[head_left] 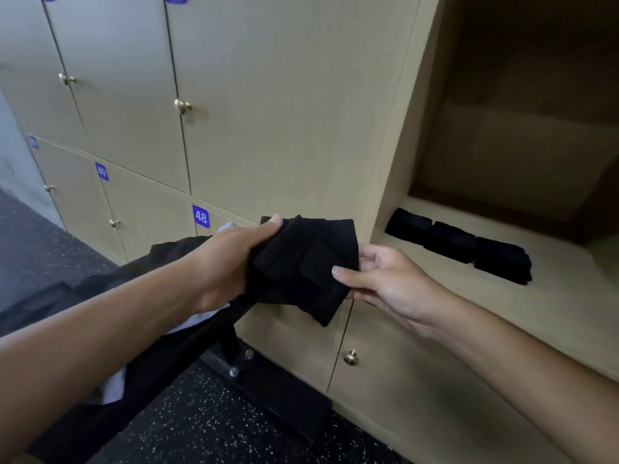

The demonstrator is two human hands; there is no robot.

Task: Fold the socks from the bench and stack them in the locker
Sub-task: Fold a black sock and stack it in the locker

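A folded black sock bundle (301, 266) hangs in the air in front of the locker wall, just left of the open locker (502, 249). My left hand (231, 259) grips its left side, thumb on top. My right hand (385, 279) pinches its right edge between thumb and fingers. Inside the open locker, three folded black sock bundles (459, 242) lie in a row on the shelf. The black bench (187, 333) runs under my left forearm, with more black and white socks (201, 319) partly hidden on it.
Closed beige locker doors with brass knobs (182, 106) and blue number tags (201, 216) fill the wall to the left. A lower door with a knob (350, 357) sits beneath the open locker. The bench foot (241, 363) is bolted to the dark speckled floor.
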